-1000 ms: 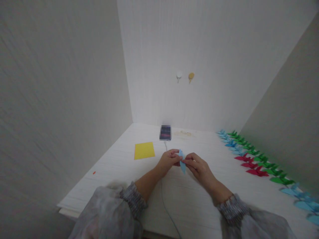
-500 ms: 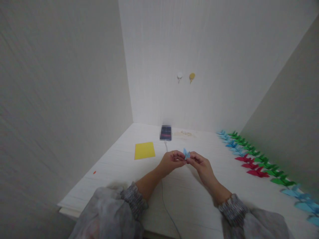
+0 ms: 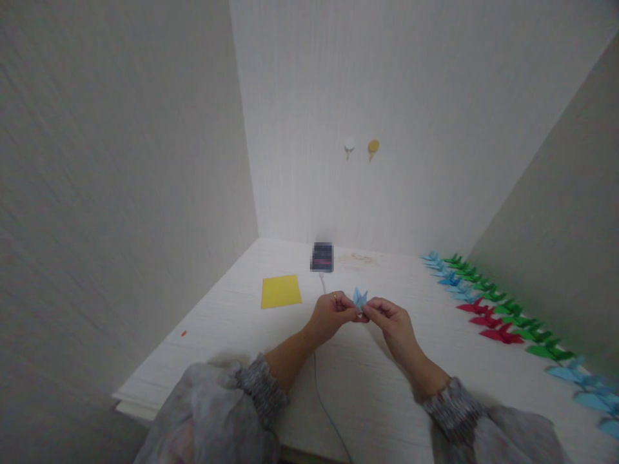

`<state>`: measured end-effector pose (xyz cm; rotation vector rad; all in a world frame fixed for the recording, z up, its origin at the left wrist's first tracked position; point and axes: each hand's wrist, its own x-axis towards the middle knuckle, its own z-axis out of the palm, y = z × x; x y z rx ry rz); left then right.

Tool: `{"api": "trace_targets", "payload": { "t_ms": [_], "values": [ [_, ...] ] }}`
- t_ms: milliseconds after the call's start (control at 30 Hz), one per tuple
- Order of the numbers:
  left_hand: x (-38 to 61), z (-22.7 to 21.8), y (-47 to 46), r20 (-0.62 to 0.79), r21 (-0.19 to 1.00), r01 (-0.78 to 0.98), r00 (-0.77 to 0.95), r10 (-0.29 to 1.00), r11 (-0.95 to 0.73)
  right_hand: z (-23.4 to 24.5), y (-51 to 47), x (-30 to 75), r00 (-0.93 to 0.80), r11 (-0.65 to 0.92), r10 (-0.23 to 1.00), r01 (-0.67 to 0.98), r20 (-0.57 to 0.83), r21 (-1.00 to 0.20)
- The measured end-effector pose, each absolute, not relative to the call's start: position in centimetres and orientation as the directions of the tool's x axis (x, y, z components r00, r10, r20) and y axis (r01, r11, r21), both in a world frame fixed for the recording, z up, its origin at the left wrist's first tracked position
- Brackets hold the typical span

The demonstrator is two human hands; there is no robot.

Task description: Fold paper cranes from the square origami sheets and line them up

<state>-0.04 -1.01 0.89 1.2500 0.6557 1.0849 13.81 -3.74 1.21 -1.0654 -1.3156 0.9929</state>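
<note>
A small light-blue folded paper piece [image 3: 359, 299], with two points sticking up like an origami crane, is held above the white table. My left hand [image 3: 333, 316] pinches its left side between thumb and fingers; a ring shows on one finger. From the right, my right hand [image 3: 389, 320] pinches the other side with thumb and forefinger. The fingertips cover the lower part of the paper. A yellow square of paper [image 3: 281, 292] lies on the table to the left of my hands.
Rows of finished paper cranes run along the right side: green ones [image 3: 516, 317], red ones [image 3: 488, 321] and blue ones [image 3: 449, 279]. A blurred-out phone-like device [image 3: 322, 257] stands at the back, its cable [image 3: 329, 415] running to the front edge. An orange scrap [image 3: 184, 333] lies left.
The blue paper's two upright points now stand farther apart and more of it shows between my fingers. Both hands have stayed nearly in place.
</note>
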Motion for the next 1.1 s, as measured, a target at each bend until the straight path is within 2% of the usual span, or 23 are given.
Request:
{"api": "trace_targets", "payload": {
  "t_ms": [233,367,533,667,867,1100],
  "values": [
    [-0.1,0.6,-0.6,0.149,0.969,-0.243,0.428,0.891,-0.045,1.3,-3.9,13.7,0.068,0.202,0.976,0.06,0.206,-0.978],
    [-0.1,0.3,-0.3,0.181,0.974,-0.194,0.351,0.919,-0.118,0.8,-3.8,13.6,0.032,0.191,0.98,0.103,0.196,-0.976],
    [0.0,0.2,-0.2,0.155,0.962,-0.265,0.346,0.925,-0.061,0.2,-3.7,13.5,-0.032,0.219,0.976,0.135,0.217,-0.966],
    [0.1,0.3,-0.3,0.143,0.951,-0.306,0.309,0.94,-0.044,0.4,-3.7,13.3,-0.021,0.21,0.978,0.069,0.209,-0.975],
    [0.2,0.2,-0.3,0.215,0.907,-0.412,0.282,0.935,-0.084,0.5,-3.4,13.1,-0.058,0.214,0.975,-0.003,0.214,-0.977],
    [0.1,0.3,-0.3,0.245,0.913,-0.385,0.259,0.934,-0.133,0.6,-3.7,12.9,-0.082,0.153,0.984,-0.054,0.157,-0.987]
  ]
}}
